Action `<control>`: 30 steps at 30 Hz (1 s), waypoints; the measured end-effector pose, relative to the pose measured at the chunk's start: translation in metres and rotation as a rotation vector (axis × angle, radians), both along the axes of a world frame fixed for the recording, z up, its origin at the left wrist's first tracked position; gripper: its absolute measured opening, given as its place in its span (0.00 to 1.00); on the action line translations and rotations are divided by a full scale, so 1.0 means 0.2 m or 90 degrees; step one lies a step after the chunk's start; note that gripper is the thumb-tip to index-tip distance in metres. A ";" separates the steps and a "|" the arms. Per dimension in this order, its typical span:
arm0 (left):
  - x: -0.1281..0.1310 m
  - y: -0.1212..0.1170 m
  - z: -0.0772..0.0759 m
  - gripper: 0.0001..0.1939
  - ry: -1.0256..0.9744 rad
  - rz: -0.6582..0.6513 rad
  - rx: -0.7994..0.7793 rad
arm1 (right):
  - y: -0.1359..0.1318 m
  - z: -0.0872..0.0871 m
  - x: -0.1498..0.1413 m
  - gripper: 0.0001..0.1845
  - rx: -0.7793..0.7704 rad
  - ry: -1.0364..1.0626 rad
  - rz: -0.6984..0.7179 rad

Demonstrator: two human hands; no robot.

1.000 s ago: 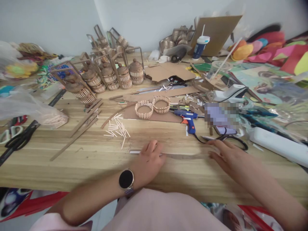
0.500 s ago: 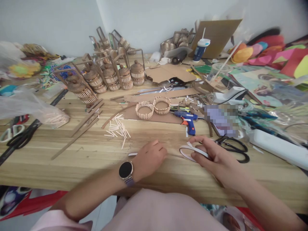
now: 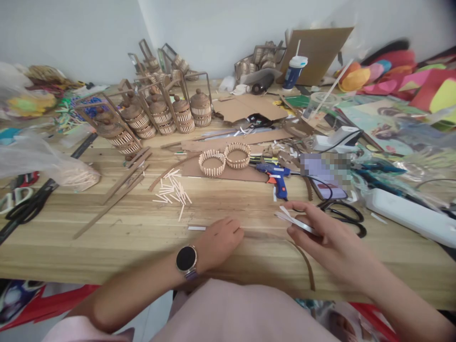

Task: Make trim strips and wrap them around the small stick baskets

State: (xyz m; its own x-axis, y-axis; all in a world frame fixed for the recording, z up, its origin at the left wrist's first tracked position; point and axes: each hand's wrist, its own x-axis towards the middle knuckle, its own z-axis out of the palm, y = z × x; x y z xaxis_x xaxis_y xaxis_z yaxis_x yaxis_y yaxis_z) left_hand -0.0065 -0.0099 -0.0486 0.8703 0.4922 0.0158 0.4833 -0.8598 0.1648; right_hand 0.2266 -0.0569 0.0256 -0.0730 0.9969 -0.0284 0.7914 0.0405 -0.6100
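- Head view: pinching white strips (image 3: 302,225) in right hand (image 3: 331,232); could slip if loosened.
- Resting left hand (image 3: 223,236), fingers bunched, hold unclear; could shift white piece (image 3: 196,228) by sliding.

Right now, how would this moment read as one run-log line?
left hand: palm down on table; right hand: pinching white strip; glue gun: on table; two stick rings: on cardboard; loose sticks: left of rings

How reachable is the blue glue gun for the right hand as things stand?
Probably yes: the glue gun lies just beyond the right hand, its handle uncovered and pointing back toward the person. The catch: that hand holds a white strip, which it would likely have to release first.
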 end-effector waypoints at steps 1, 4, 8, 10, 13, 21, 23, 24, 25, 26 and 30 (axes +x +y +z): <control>-0.01 -0.01 -0.01 0.08 0.004 -0.009 0.005 | -0.01 0.00 0.01 0.21 -0.003 -0.012 0.006; -0.03 -0.03 -0.02 0.07 -0.003 -0.024 0.023 | -0.03 0.01 0.03 0.29 -0.014 -0.052 0.028; -0.04 -0.05 -0.02 0.05 -0.012 -0.037 0.048 | -0.04 0.01 0.05 0.30 -0.052 -0.066 0.053; -0.05 -0.06 -0.01 0.05 -0.007 -0.039 0.049 | -0.04 0.01 0.06 0.22 -0.065 -0.062 0.046; -0.06 -0.07 -0.02 0.06 0.003 -0.041 0.052 | -0.04 0.02 0.08 0.17 -0.084 -0.068 0.045; -0.07 -0.09 -0.03 0.08 0.043 -0.083 0.076 | -0.06 0.04 0.19 0.17 -0.138 -0.051 0.066; -0.07 -0.10 -0.02 0.09 0.047 -0.088 0.078 | -0.06 0.03 0.19 0.16 -0.177 -0.041 0.068; -0.07 -0.10 -0.02 0.09 0.048 -0.087 0.076 | -0.06 0.02 0.19 0.15 -0.199 -0.039 0.070; -0.07 -0.10 -0.03 0.10 0.050 -0.085 0.073 | -0.06 0.02 0.18 0.14 -0.224 -0.037 0.076; -0.07 -0.10 -0.03 0.11 0.051 -0.080 0.070 | -0.06 0.02 0.17 0.14 -0.247 -0.034 0.084; -0.07 -0.11 -0.04 0.12 0.054 -0.069 0.067 | -0.04 0.02 0.13 0.12 -0.313 0.010 0.097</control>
